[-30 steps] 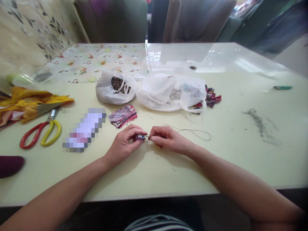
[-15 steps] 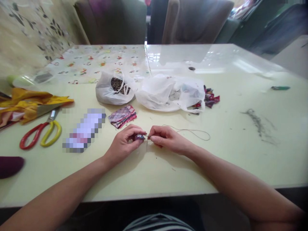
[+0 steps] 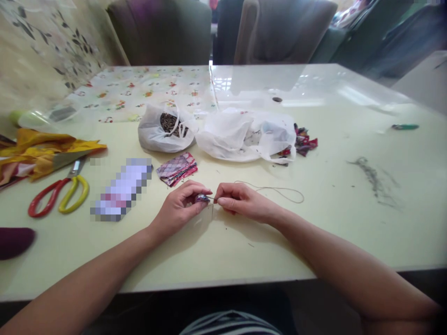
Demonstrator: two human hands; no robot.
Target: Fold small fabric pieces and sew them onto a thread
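Note:
My left hand (image 3: 181, 207) pinches a small patterned fabric piece (image 3: 201, 198) just above the pale table (image 3: 223, 251). Right beside it, my right hand (image 3: 240, 201) is closed in a pinch on a thin needle at the fabric's edge. A thread (image 3: 275, 190) loops away from that hand across the table to the right. A small stack of patterned fabric squares (image 3: 177, 168) lies just beyond my left hand.
Two white plastic bags stand behind: one (image 3: 164, 132) holds dark seeds, the other (image 3: 244, 135) lies crumpled beside fabric scraps (image 3: 303, 139). Red-and-yellow scissors (image 3: 57, 193) and yellow cloth (image 3: 38, 149) lie at left. Dark debris (image 3: 372, 174) is smeared at right. Chairs stand beyond.

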